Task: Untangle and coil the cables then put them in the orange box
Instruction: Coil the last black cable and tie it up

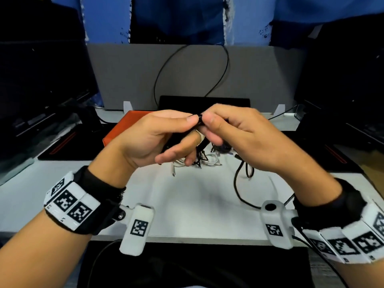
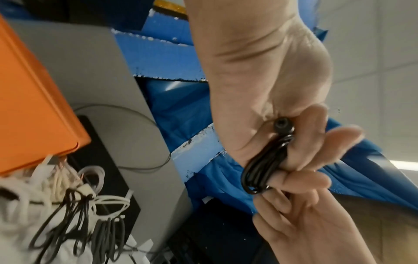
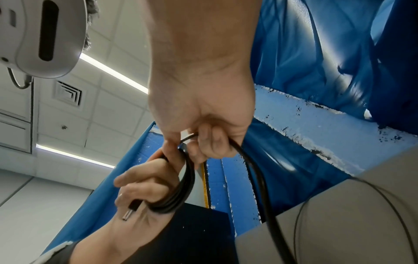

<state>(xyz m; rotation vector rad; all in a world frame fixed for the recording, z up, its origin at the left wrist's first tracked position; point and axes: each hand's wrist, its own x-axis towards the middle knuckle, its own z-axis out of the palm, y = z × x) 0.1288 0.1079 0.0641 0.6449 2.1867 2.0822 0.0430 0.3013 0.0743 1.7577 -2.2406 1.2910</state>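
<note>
Above the white bench (image 1: 197, 204), both hands meet in mid-air around one black cable (image 3: 181, 189). The left hand (image 1: 158, 138) has several loops of it wound round its fingers, thumb pressing the turns in place, and a plug end (image 3: 128, 212) lies across its palm. The right hand (image 1: 234, 134) pinches the same cable between thumb and fingers and feeds the free length, which trails down past the wrist to the bench (image 1: 239, 183). So this cable looks partly coiled, with some slack left to wind.

Behind the hands, a heap of tangled cables (image 2: 74, 205), white and black together, lies on the bench just beside the orange box (image 1: 126, 129). From the left wrist view the white strands reach up to the box's corner; whether any cable is already inside I cannot tell, since the box's interior is hidden in every view.

By my reading the task is at an early stage: one cable in the coiling, none shown stowed, and the knotted heap remains to be separated, wound and boxed.
</note>
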